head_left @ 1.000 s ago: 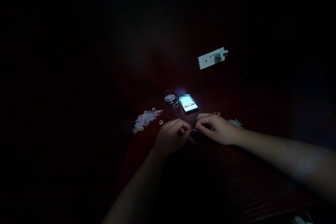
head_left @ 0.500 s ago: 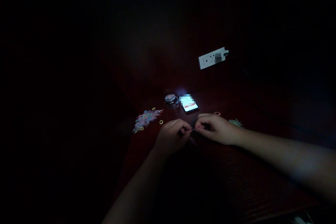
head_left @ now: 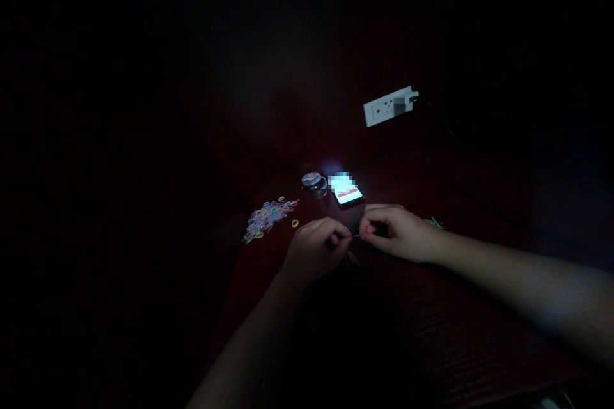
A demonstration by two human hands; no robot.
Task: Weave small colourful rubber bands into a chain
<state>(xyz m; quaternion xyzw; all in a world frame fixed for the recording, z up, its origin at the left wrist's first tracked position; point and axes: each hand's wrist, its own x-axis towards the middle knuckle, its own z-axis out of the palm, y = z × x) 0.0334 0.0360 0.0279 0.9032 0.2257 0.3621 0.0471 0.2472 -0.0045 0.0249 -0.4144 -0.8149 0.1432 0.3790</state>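
In the dim head view, a thin, pale rubber band (head_left: pixel 355 236) spans the small gap between my two hands. My left hand (head_left: pixel 314 248) pinches its left end between thumb and finger. The other end is in the pinch of my right hand (head_left: pixel 403 234). A few purplish rubber bands (head_left: pixel 354 259) lie on the table just below the gap. Left of my left hand is a heap of coloured rubber bands (head_left: pixel 268 218), with a single yellow band (head_left: pixel 295 223) apart from it. Pale rubber bands (head_left: pixel 434 222) show partly behind my right wrist.
A small lidded clear jar (head_left: pixel 314 186) stands beyond my left hand, beside a lit phone (head_left: pixel 349 195) lying on the dark red table (head_left: pixel 249 281). Farther back is a white power strip (head_left: pixel 389 107) with a plug in it. Deep shadow hides the surroundings.
My right hand has shifted slightly right, widening the gap so more of the rubber band shows. It now covers most of the orange band behind it. My left hand stays almost still.
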